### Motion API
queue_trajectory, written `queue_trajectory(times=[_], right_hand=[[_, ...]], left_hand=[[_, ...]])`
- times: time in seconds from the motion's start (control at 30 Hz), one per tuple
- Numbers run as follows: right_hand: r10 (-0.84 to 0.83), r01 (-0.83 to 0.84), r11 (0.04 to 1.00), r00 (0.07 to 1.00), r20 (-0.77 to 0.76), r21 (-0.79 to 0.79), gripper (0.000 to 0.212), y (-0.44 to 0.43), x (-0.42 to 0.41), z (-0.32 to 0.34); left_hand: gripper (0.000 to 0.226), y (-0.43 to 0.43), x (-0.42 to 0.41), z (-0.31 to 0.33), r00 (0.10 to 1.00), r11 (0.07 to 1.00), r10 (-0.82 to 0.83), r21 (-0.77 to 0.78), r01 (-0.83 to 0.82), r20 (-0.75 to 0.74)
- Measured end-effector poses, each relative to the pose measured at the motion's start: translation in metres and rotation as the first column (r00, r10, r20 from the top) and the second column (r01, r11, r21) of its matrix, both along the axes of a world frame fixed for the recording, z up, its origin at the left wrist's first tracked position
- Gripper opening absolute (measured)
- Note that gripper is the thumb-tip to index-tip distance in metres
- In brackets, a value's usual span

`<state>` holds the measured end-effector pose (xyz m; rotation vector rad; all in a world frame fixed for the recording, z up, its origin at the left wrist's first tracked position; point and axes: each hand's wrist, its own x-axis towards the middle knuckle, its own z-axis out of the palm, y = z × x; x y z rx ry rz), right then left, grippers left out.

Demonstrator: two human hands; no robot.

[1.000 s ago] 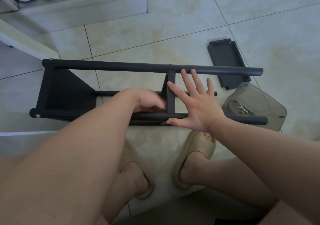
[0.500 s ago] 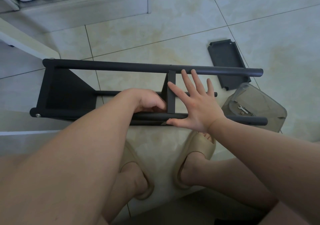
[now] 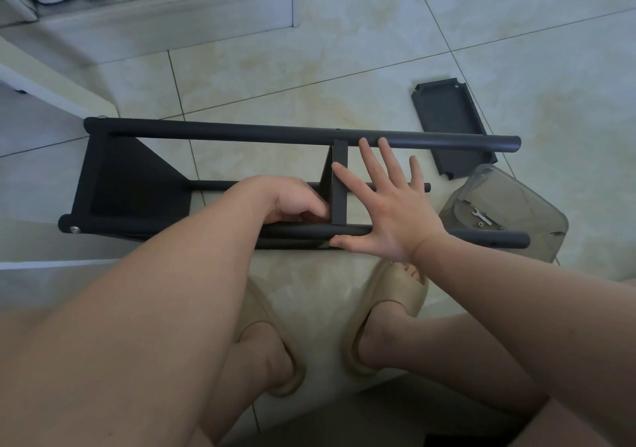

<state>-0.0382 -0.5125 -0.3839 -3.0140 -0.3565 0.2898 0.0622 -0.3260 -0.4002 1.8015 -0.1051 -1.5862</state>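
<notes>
A black metal rack frame [image 3: 241, 133] lies on its side on the tiled floor, its long tubes running left to right. A black end panel [image 3: 130, 178] closes its left end and a narrow middle panel [image 3: 339, 185] stands between the tubes. My left hand [image 3: 292, 202] reaches inside the frame, its fingers curled against the left side of the middle panel; the fingertips are hidden. My right hand [image 3: 392, 212] is spread flat on the panel's right side, thumb on the near tube [image 3: 481, 238].
A loose black panel [image 3: 447, 119] lies on the floor at the right, behind the frame. Beside it a clear plastic container [image 3: 516, 205] holds a small wrench [image 3: 481, 216] and screws. My feet in beige slippers [image 3: 395, 302] are below the frame. A shoe shelf [image 3: 172, 9] stands top left.
</notes>
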Motion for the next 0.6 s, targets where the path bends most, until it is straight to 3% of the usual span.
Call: queue_trajectory(times=[0.1, 0.2, 0.37, 0.47, 0.6], right_hand=[[-0.003, 0.003, 1.000, 1.000, 0.003, 0.003, 0.108, 0.0003, -0.0004, -0.0004], [-0.001, 0.001, 1.000, 1.000, 0.014, 0.000, 0.108, 0.0008, -0.0006, -0.0010], [0.005, -0.005, 1.000, 1.000, 0.028, 0.005, 0.107, -0.0006, -0.0007, -0.0016], [0.005, -0.005, 1.000, 1.000, 0.029, 0.004, 0.107, -0.0004, -0.0003, -0.0018], [0.002, -0.002, 1.000, 0.999, 0.032, 0.003, 0.107, -0.0001, -0.0004, -0.0022]], left_hand=[[0.031, 0.0029, 0.0005, 0.0010, 0.999, 1.000, -0.013, -0.027, 0.012, -0.048], [0.019, 0.0027, 0.0005, -0.0006, 0.997, 1.000, 0.012, -0.019, -0.013, -0.072], [0.016, -0.0016, -0.0010, -0.0029, 0.999, 1.000, 0.021, -0.010, -0.021, 0.031], [0.029, 0.0012, 0.0010, -0.0011, 1.000, 1.000, -0.013, -0.009, 0.013, -0.016], [0.024, 0.0028, 0.0014, -0.0006, 0.997, 1.000, 0.009, -0.027, -0.011, -0.073]])
